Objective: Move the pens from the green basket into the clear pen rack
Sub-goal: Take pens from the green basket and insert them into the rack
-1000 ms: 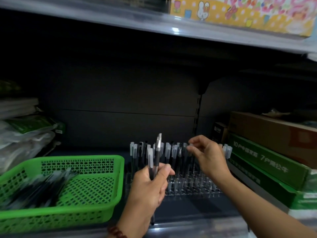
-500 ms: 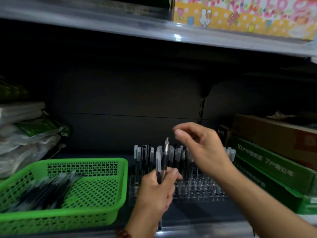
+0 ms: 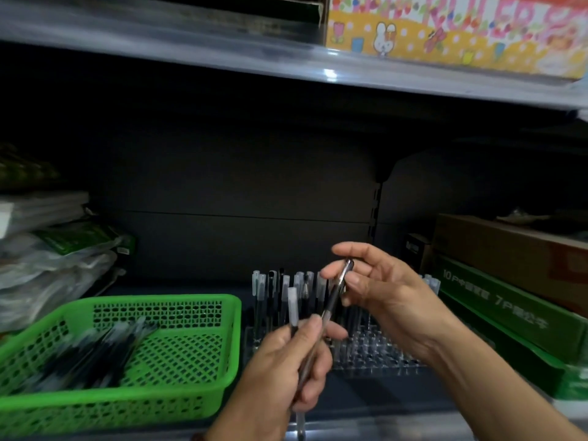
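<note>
Many pens (image 3: 95,354) lay in a loose heap in the green basket (image 3: 165,299) at the left of the shelf (image 3: 366,393) (the picture was blurred there, so I could not count them). Just right of the basket, the left hand (image 3: 280,370) was closed around the lower barrels of two pens: a white-capped pen (image 3: 292,305) that stood nearly upright, and a dark pen (image 3: 334,300) that leaned up and to the right. The right hand (image 3: 391,297) pinched the upper end of the dark pen between the thumb and a finger, while its other fingers were spread and relaxed. So the dark pen was held by both hands at once, in the air in front of the clear pen rack (image 3: 375,354). The rack stood behind and below the hands, just beside the basket; whether they touched, I could not tell. Its back rows carried standing pens (image 3: 270,291), and the front holes looked free. Further right lay green boxes (image 3: 509,313).

In my judgement such a pen was very light and stiff, with a smooth plastic barrel that could slip or roll between the fingers. A light pinch near the cap end seemed the best place to hold it, because this left the tip end free to go down into a hole. The holes looked narrow, so the pen should enter upright; a tilted one could knock its neighbours.
</note>
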